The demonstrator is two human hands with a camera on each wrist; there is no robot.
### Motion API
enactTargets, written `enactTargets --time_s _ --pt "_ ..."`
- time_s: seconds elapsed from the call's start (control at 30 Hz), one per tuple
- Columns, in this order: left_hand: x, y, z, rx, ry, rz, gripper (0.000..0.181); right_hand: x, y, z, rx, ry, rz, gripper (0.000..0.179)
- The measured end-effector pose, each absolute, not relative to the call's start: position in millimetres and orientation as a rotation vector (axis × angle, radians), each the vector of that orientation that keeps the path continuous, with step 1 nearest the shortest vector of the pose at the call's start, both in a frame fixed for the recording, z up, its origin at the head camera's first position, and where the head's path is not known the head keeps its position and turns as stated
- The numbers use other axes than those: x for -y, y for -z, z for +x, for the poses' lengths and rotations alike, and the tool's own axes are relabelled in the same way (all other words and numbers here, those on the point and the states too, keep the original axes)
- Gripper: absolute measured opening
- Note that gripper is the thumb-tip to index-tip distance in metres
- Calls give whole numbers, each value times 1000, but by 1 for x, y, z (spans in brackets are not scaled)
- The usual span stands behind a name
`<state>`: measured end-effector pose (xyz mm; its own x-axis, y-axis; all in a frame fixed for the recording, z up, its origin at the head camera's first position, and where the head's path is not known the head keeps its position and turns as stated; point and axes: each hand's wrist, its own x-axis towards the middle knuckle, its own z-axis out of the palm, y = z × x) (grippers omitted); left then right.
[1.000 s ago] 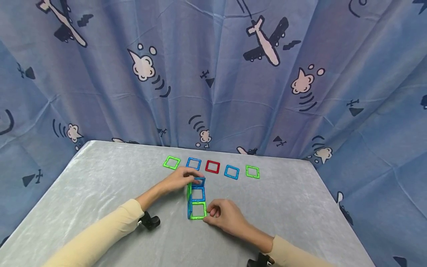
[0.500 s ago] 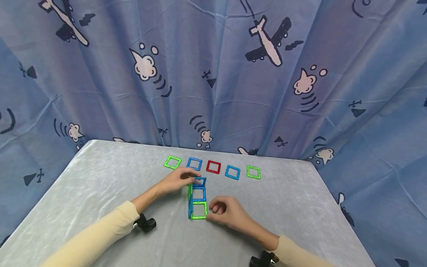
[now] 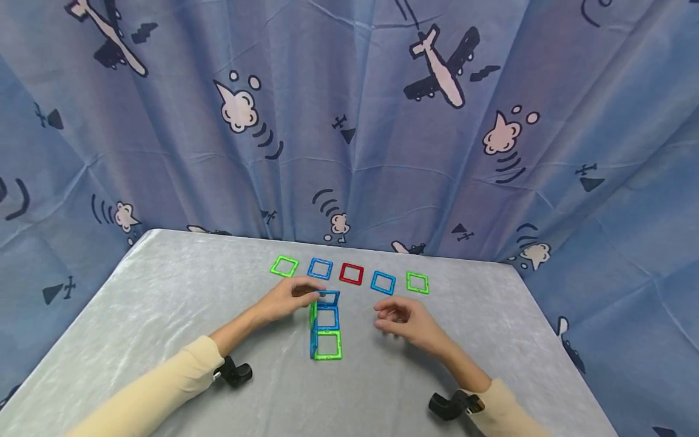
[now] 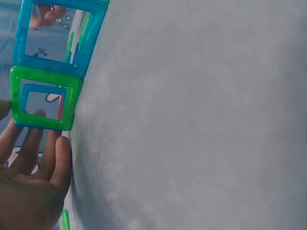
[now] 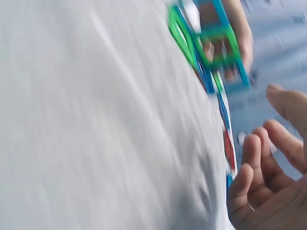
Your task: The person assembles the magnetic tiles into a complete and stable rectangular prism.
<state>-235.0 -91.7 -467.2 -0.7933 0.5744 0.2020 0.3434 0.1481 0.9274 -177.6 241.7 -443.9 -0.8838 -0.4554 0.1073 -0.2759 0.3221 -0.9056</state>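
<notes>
Square magnetic tiles with hollow middles form a small structure in the head view. A blue tile [image 3: 337, 317] and a green tile [image 3: 329, 357] lie flat. Along their left edge stand an upright green tile [image 3: 313, 314] and an upright blue tile [image 3: 314, 340]; another blue tile [image 3: 329, 292] rises at the far end. My left hand [image 3: 285, 298] holds the far left corner, thumb at the edge of the green tile [image 4: 45, 73] and fingers behind it. My right hand [image 3: 411, 323], fingers loosely bent and holding nothing, hovers to the right of the structure.
Behind the structure runs a row of loose tiles: green [image 3: 273, 266], blue [image 3: 319, 278], red [image 3: 351, 283], blue [image 3: 381, 292] and green [image 3: 418, 292]. A grey cloth covers the table [image 3: 180, 291], and a blue patterned curtain [image 3: 382, 152] hangs at its back edge.
My right hand has left the near green tile and moved right and away from me. The left hand stays at the structure's far corner.
</notes>
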Motion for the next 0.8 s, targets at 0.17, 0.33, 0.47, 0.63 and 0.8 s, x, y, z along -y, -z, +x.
enactTargets --time_s 0.17,0.33,0.47,0.63,0.8 --pt "90 466 -234 -2196 -1716 871 28 -278 445 -197 -2481 1573 -568 35" --pt "85 464 -236 -2216 -1695 844 27 -306 448 -213 -2570 1546 -463 34" --pt "83 464 -237 -2228 -1681 847 25 -319 449 -224 -2618 1549 -410 34" --pt "83 465 -237 -2215 -1697 864 26 -326 448 -233 -2646 1558 -437 34" --pt "86 465 -236 -2203 -1718 890 27 -333 454 -240 -2704 1570 -514 32"
